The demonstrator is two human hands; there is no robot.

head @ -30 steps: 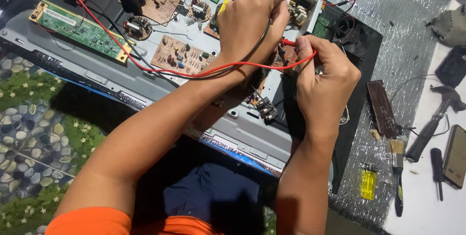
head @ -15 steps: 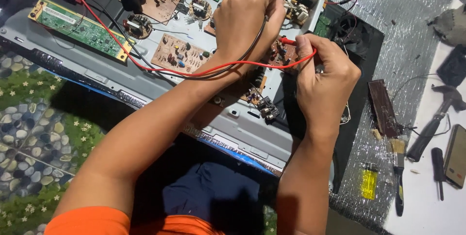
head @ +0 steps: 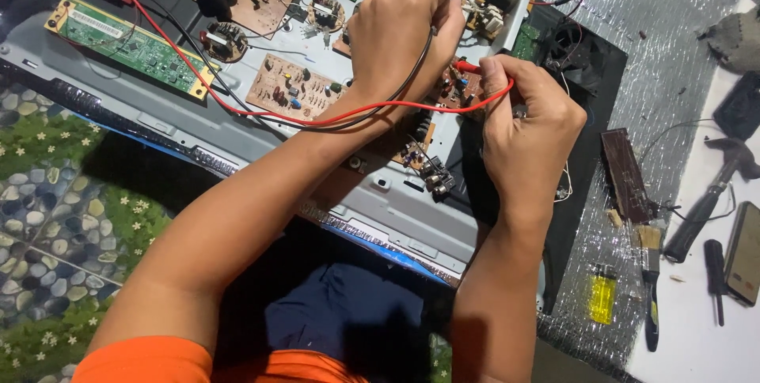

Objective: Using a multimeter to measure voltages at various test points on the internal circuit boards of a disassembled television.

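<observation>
Red probe (head: 467,67) is pinched in the right hand (head: 529,122), tip pointed left onto the small circuit board (head: 459,90) just beside the fingers. Left hand (head: 404,31) is closed around a black wire (head: 412,82), directly above-left of the board.
</observation>
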